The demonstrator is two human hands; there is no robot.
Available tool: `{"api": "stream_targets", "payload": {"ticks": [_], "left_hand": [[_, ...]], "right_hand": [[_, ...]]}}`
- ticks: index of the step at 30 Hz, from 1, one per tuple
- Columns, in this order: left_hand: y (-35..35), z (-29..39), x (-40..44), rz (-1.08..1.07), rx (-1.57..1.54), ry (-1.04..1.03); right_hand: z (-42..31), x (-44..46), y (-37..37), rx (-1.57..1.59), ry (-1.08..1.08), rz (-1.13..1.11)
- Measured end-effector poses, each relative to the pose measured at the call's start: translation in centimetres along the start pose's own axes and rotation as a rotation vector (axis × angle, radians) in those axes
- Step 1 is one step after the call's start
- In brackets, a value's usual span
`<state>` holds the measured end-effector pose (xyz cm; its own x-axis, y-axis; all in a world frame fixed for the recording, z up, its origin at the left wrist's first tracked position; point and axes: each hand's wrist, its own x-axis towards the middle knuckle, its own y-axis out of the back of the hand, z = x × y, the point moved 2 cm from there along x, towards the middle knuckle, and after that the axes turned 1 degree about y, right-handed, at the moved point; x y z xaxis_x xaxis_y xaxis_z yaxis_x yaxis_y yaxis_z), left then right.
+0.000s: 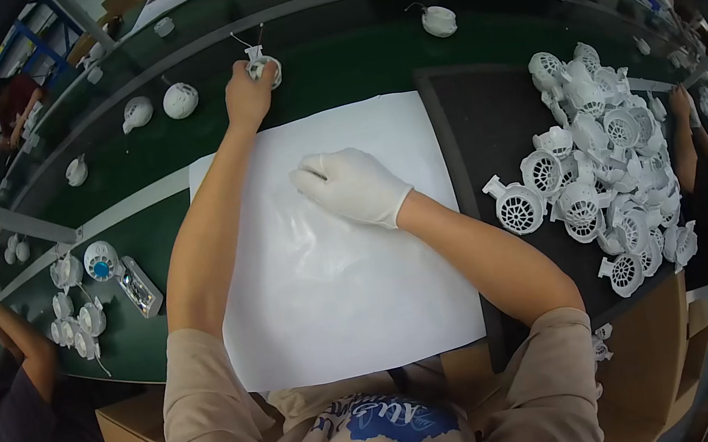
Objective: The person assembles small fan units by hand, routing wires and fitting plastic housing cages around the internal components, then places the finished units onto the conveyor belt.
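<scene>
At the far side of the white sheet point(339, 305), my bare left hand point(249, 97) grips a small white round fan housing point(273, 71). Two thin wires stick up from the housing's neck, and my fingers cover part of it. My right hand point(355, 188), in a white glove, is closed in a fist over the middle of the sheet. Its palm side is hidden, so whatever it may hold does not show. Left of my left hand, a white round part point(180, 100) and a smaller white part point(137, 113) lie on the green belt point(331, 69).
A heap of white fan grille shells point(609, 151) covers much of the black mat point(485, 119) on my right. Leftward lie a blue-centred round part point(101, 261), a silver rectangular piece point(140, 287) and several white housings point(81, 324). Co-workers sit at both sides.
</scene>
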<state>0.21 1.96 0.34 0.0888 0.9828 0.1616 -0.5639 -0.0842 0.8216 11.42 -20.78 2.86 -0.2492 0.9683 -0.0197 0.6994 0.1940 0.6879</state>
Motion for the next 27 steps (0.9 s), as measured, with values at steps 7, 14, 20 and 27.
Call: {"api": "stream_targets", "payload": {"ticks": [7,14,20,27], "left_hand": [[5.7,1.3,-15.7,-0.036,-0.577,-0.373],[7.0,-0.8,-19.7,-0.07,-0.538,-0.615],[6.7,-0.5,-19.0,0.043,-0.316,-0.708],[7.9,0.1,-19.8,-0.07,-0.293,-0.613]], "right_hand": [[-0.5,-1.4,1.9,0.227,-0.075,0.525],[-0.8,-1.4,0.5,0.43,-0.029,0.372],[-4.0,-2.9,-0.1,0.93,-0.072,0.244],[-2.4,-2.3,1.6,0.203,0.304,0.644]]}}
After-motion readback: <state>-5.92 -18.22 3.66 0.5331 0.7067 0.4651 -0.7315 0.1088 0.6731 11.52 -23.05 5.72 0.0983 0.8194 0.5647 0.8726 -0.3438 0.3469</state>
